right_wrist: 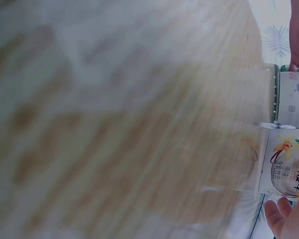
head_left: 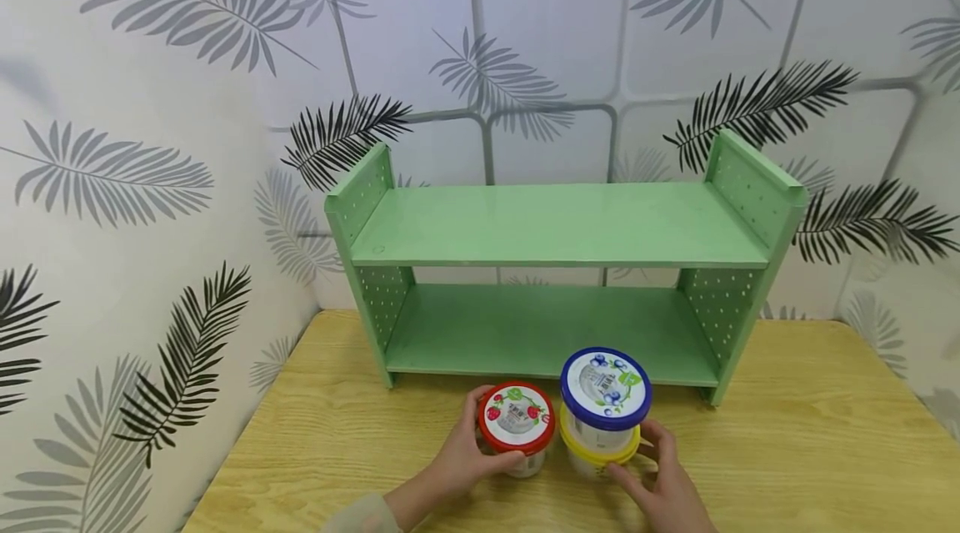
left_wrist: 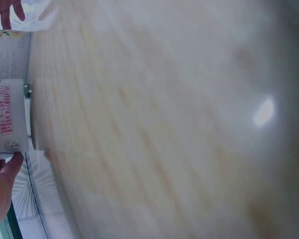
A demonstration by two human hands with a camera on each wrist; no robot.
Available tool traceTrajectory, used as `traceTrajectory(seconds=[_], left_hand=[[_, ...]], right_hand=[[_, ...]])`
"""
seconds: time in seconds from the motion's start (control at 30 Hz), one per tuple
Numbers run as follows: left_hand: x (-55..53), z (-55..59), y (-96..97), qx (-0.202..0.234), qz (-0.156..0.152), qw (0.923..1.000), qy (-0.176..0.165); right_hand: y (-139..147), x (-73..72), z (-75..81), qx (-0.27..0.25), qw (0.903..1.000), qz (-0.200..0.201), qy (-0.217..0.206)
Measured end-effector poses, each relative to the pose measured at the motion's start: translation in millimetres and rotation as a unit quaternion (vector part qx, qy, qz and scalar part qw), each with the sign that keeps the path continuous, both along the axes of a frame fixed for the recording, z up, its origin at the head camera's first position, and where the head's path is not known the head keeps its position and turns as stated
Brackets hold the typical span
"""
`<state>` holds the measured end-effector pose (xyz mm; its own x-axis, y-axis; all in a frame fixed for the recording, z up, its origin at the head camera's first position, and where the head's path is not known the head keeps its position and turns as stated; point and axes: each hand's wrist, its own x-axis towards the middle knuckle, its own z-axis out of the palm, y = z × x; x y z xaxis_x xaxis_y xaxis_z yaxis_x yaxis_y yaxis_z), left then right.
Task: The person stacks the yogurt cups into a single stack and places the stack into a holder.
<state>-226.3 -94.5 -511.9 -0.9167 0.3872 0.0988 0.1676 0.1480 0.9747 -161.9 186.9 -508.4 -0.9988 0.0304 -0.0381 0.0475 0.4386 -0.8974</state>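
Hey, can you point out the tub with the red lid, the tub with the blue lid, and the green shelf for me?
Red-lidded tub (head_left: 517,419): head view, on top of its lid.
Blue-lidded tub (head_left: 606,391): head view, on top of its lid.
Green shelf (head_left: 562,226): head view, on its upper board.
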Motion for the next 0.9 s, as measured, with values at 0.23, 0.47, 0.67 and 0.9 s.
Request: traceTrajectory(seconds=[0.23,0.47,0.67,0.9], left_hand=[[0.1,10.7,-6.2,0.024,0.007,0.9995,0.018],[-3.3,33.6,-14.7,0.032,0.019,0.9990,0.025],[-7.1,57.1,-21.0,0.040,0.014,0.9974,0.058],[-10.8,84.6,-25.9,0.031,0.018,0.9926,0.116]], right_hand=[[0,-0.1,-3.4,0.008,0.9996,0.000,0.026],[0,-0.7,-2.4,0.008,0.9997,0.002,0.023],[-1,-0.4,-1.0,0.004,0.9997,0.001,0.023],[-1,1.4,1.5,0.006,0.9997,-0.001,0.023]])
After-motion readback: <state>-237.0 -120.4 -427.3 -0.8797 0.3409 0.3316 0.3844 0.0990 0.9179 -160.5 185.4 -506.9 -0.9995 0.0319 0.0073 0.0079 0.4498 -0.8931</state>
